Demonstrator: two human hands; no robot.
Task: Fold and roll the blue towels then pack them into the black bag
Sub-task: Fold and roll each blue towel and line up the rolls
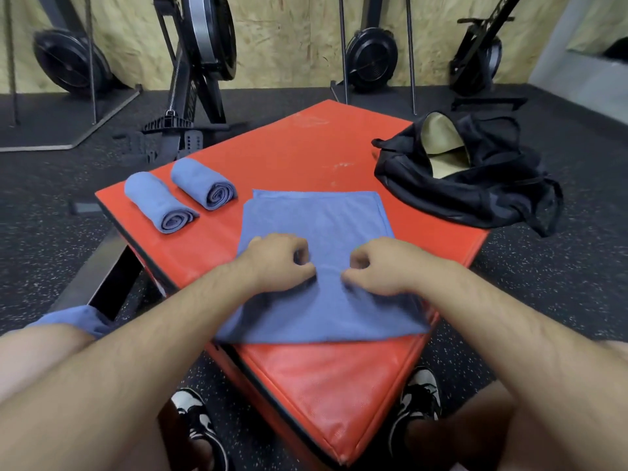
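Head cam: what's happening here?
A person's left hand and right hand both pinch the flat blue towel near its middle on the red pad, seemingly mid-fold. Two rolled towels lie side by side at the pad's left. The black bag sits open at the right; no towel shows inside.

left hand [277,263], right hand [379,266], fingers curled
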